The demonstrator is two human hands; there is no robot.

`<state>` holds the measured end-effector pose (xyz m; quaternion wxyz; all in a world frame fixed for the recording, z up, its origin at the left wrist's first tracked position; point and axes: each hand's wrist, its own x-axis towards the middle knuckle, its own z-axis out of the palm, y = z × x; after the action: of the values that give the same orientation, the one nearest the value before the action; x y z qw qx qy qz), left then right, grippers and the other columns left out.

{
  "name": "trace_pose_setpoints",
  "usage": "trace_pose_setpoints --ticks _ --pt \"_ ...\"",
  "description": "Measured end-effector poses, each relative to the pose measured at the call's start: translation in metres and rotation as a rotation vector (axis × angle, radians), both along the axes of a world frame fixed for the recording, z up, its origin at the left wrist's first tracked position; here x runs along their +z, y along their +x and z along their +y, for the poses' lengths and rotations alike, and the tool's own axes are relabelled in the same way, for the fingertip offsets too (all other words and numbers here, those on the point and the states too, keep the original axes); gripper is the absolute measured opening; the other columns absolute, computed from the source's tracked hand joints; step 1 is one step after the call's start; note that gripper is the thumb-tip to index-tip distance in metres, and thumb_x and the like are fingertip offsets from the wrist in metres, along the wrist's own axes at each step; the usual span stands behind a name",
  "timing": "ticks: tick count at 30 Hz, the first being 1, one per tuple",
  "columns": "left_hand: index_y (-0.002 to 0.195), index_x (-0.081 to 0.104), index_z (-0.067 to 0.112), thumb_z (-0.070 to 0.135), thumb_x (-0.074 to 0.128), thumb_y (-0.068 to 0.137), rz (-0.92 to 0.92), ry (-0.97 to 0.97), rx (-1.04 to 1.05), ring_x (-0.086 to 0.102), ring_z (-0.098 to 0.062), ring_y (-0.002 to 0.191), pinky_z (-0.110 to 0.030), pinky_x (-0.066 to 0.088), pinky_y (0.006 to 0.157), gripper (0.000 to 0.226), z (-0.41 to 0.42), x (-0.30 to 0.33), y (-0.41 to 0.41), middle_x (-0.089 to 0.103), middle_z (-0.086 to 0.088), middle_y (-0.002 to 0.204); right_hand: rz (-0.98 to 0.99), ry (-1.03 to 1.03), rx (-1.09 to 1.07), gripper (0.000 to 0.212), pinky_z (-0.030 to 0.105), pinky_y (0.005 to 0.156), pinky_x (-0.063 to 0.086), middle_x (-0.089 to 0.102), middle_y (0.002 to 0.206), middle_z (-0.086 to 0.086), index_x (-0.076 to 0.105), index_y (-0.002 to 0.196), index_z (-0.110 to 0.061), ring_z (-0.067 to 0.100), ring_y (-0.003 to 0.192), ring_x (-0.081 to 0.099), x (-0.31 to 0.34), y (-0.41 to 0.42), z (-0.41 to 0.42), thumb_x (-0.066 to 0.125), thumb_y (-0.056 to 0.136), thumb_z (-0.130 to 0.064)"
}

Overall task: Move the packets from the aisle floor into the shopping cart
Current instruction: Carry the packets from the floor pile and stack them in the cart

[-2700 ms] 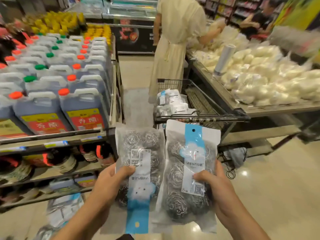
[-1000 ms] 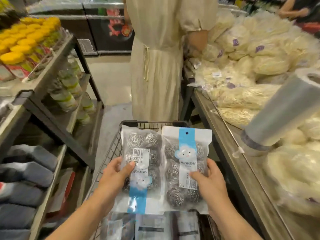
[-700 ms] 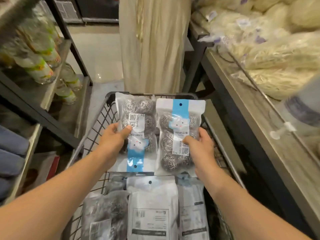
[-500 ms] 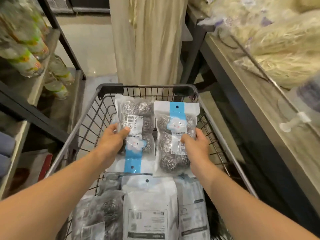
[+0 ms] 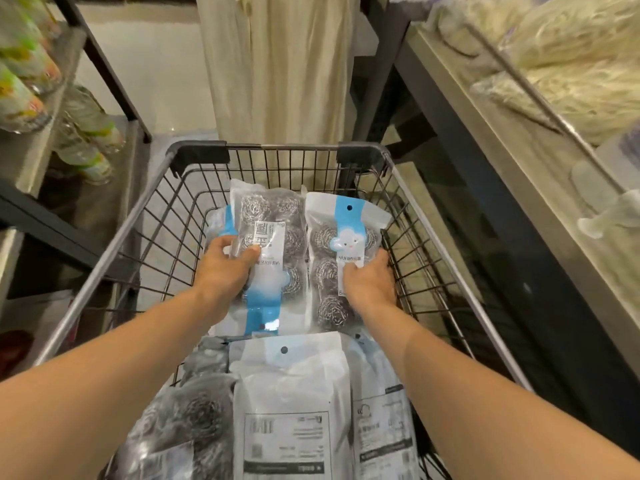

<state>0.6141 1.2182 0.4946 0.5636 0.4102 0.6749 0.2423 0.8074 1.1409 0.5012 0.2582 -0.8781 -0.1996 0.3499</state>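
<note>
Both my arms reach down into the black wire shopping cart [image 5: 104,268]. My left hand [image 5: 225,271] grips a clear packet of steel scourers [image 5: 273,237] with a blue strip, turned upside down. Another blue-striped packet [image 5: 221,220] peeks out from behind it. My right hand [image 5: 369,285] grips a second scourer packet [image 5: 341,237] with a blue strip and cloud face, upright. Both packets are low inside the far half of the cart. Several more packets [image 5: 294,410] lie in the near half, some back side up.
A person in a cream dress [image 5: 277,64] stands just beyond the cart's far end. A shelf rack with bottles [image 5: 83,140] runs along the left. A wooden display table [image 5: 502,140] with bagged noodles [image 5: 571,64] lines the right.
I walked from the aisle up to the cart carrying a packet in each hand. Over the last second both hands lowered the packets over the rim and deeper into the basket.
</note>
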Motion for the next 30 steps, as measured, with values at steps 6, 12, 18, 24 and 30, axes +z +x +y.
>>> trace_pose_setpoints --ticks 6,12,18,24,30 --pt "0.148 0.043 0.022 0.038 0.081 0.087 0.115 0.070 -0.049 0.065 -0.026 0.111 -0.040 0.055 0.092 0.074 -0.005 0.001 -0.003 0.061 -0.011 0.134 -0.158 0.019 -0.015 0.084 0.050 0.122 0.033 0.034 0.162 0.013 0.020 0.161 -0.019 0.036 0.148 0.036 0.007 -0.021 -0.006 0.067 0.092 -0.027" --pt "0.147 0.047 0.016 0.038 0.077 0.092 0.198 0.139 -0.082 0.055 -0.029 0.126 -0.040 0.049 0.099 0.067 -0.027 0.042 -0.019 0.049 -0.013 0.151 -0.106 0.080 0.020 0.062 0.039 0.103 0.043 0.047 0.143 0.007 0.042 0.149 -0.021 0.030 0.132 0.046 0.054 -0.035 -0.017 0.066 0.093 -0.027" --pt "0.106 0.064 0.023 0.025 0.072 0.097 0.075 0.092 -0.139 0.063 -0.019 0.097 -0.036 0.057 0.085 0.013 -0.095 0.104 -0.056 0.066 -0.012 0.123 0.141 0.051 0.114 0.036 0.031 0.083 0.050 0.062 0.127 0.001 0.059 0.131 -0.025 0.022 0.105 0.063 0.121 -0.057 -0.083 0.061 0.095 -0.022" --pt "0.108 0.065 0.021 0.009 0.059 0.101 0.045 0.108 -0.210 0.064 -0.015 0.091 -0.024 0.051 0.072 0.015 -0.209 0.205 -0.108 0.067 0.000 0.100 0.385 0.090 0.166 0.020 0.033 0.092 0.056 0.074 0.115 0.000 0.073 0.110 -0.024 0.022 0.108 0.070 0.208 -0.097 -0.198 0.068 0.092 -0.016" --pt "0.110 0.070 0.014 0.010 0.058 0.103 -0.012 -0.033 -0.188 0.066 -0.017 0.089 -0.027 0.047 0.069 0.014 -0.311 0.258 -0.153 0.069 -0.004 0.102 0.514 0.140 0.148 0.023 0.038 0.087 0.057 0.077 0.106 0.003 0.069 0.114 -0.026 0.016 0.086 0.075 0.275 -0.131 -0.296 0.070 0.094 -0.015"
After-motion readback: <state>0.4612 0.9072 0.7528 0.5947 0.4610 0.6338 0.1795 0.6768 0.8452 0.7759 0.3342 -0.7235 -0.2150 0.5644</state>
